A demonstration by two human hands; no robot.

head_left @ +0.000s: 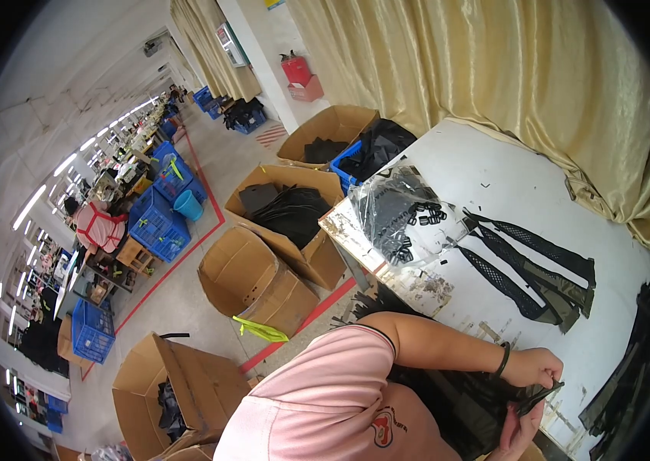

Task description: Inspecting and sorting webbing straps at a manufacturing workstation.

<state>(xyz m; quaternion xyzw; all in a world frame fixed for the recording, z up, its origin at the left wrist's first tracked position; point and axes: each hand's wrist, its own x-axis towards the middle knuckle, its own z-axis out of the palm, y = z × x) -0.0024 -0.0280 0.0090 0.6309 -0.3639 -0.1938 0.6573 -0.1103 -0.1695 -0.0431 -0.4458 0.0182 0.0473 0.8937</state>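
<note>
Both hands meet at the lower right, at the table's near side, on a black fabric piece (536, 396). My left hand (534, 367), with a dark band at its wrist, is closed in a pinch on the upper edge of the piece. My right hand (521, 432) is below, its thumb and fingers closed on the same piece; part of this hand is cut off by the frame. More black fabric (448, 407) hangs down in front of my body. Beyond my hands, several black mesh straps (517, 261) lie side by side on the white table (509, 169).
A clear plastic bag (394, 211) with black buckles (426, 213) sits at the table's left corner. Dark strips (632, 361) hang at the right edge. Cardboard boxes (240, 269) and a blue crate (346, 165) stand left of the table. A person in pink (98, 227) is farther off.
</note>
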